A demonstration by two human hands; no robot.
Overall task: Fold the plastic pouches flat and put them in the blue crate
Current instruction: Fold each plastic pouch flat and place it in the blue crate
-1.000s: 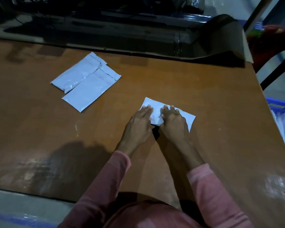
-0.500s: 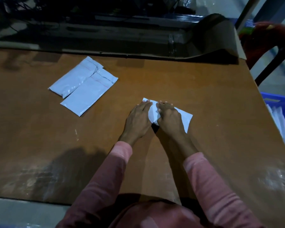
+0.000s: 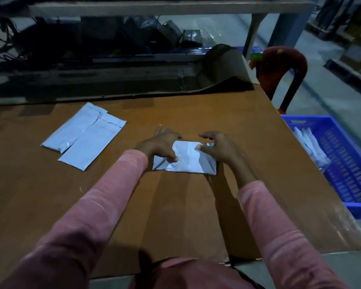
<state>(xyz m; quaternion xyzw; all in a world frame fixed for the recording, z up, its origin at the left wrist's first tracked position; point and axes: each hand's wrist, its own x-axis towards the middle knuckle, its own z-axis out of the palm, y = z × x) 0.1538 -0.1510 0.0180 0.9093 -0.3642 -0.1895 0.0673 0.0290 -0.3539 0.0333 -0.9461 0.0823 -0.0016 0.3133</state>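
Observation:
A folded pale blue plastic pouch (image 3: 186, 158) lies near the middle of the brown table (image 3: 175, 205). My left hand (image 3: 161, 142) grips its left edge, thumb on top. My right hand (image 3: 217, 147) pinches its upper right corner, fingers curled. Two more pouches (image 3: 83, 136) lie flat and overlapping at the table's left. The blue crate (image 3: 342, 163) stands beside the table on the right, with several pale pouches (image 3: 310, 147) inside it.
A red plastic chair (image 3: 279, 69) stands past the table's far right corner. A dark curled sheet (image 3: 221, 65) rises along the back edge, with cluttered dark shelving behind it. The table's right edge runs close to the crate.
My hands were pressing side by side on the pouch; now they have spread to its two ends and grip it. The pouch looks folded shorter, and the camera has tilted up.

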